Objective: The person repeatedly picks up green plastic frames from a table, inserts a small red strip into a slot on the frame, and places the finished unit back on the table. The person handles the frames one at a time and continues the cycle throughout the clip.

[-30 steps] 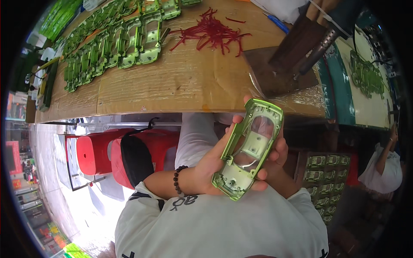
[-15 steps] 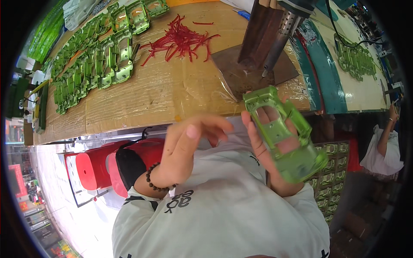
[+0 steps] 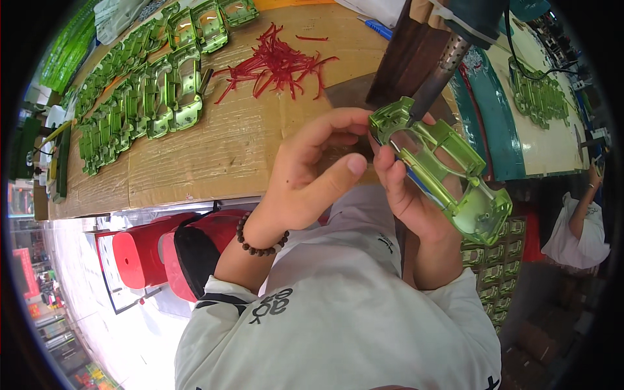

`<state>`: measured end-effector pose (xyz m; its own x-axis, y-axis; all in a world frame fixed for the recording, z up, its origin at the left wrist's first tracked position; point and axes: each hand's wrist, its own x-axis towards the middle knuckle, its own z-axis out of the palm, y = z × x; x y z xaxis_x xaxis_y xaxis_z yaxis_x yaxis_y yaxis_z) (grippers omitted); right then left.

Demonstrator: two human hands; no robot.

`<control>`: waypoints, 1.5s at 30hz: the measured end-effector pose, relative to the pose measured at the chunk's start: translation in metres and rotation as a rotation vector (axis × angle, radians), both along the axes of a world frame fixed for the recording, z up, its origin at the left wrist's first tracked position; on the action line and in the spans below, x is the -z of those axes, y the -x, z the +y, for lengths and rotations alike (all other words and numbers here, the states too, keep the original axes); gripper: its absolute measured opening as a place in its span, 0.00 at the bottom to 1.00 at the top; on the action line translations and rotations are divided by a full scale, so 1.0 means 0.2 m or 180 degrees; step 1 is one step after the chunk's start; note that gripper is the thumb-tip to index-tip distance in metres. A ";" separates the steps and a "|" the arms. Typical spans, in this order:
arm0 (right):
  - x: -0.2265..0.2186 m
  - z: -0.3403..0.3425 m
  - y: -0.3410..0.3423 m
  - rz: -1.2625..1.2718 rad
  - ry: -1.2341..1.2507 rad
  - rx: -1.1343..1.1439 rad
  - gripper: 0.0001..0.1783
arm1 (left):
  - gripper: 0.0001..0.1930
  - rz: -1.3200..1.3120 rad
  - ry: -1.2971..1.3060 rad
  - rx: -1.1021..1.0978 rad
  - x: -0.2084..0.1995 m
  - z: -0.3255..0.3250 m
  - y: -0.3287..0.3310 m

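Observation:
A shiny green plastic frame (image 3: pixel 484 211) with openings through it is held tilted over the table's front edge. My right hand (image 3: pixel 421 207) is closed round its near left side. With the thumb spread wide, my left hand (image 3: pixel 302 172) reaches to the frame's upper end, its fingertips at that edge. Close above the same end comes the narrow tip of a hot-air gun (image 3: pixel 450 58), aimed down; whether it touches the frame I cannot tell.
Rows of green frames (image 3: pixel 149 97) lie at the table's left, beside a pile of red strips (image 3: pixel 279 65). A brown metal channel (image 3: pixel 406 52) stands behind the gun, near a blue cutter (image 3: pixel 377 27). Red stools (image 3: pixel 140 250) stand below left. Another person (image 3: pixel 575 227) is at far right.
My right hand has raised the frame to the gun's tip and turned it to show its other face. My left hand has moved right and up to the frame's upper end.

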<state>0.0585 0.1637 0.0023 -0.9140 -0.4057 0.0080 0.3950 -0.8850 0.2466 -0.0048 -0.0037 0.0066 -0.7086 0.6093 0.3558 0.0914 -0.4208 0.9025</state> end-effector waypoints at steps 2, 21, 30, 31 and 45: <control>0.00 0.00 0.01 0.0113 0.0094 -0.0093 0.26 | 0.19 0.0081 0.0041 -0.0028 0.01 -0.01 0.00; 0.00 0.01 -0.01 0.0301 0.0356 -0.0174 0.31 | 0.22 0.0764 0.0091 -0.0132 0.00 -0.01 0.02; -0.04 0.03 -0.02 0.0062 0.0056 -0.0173 0.29 | 0.22 0.1106 0.0218 -0.0084 0.01 -0.02 0.04; -0.03 0.03 -0.03 0.0061 0.0058 -0.0154 0.29 | 0.23 0.1125 0.0241 -0.0068 0.01 -0.02 0.04; 0.06 0.07 -0.05 0.0506 -0.0798 0.0797 0.31 | 0.31 0.1339 0.0849 -0.0047 -0.01 0.03 0.04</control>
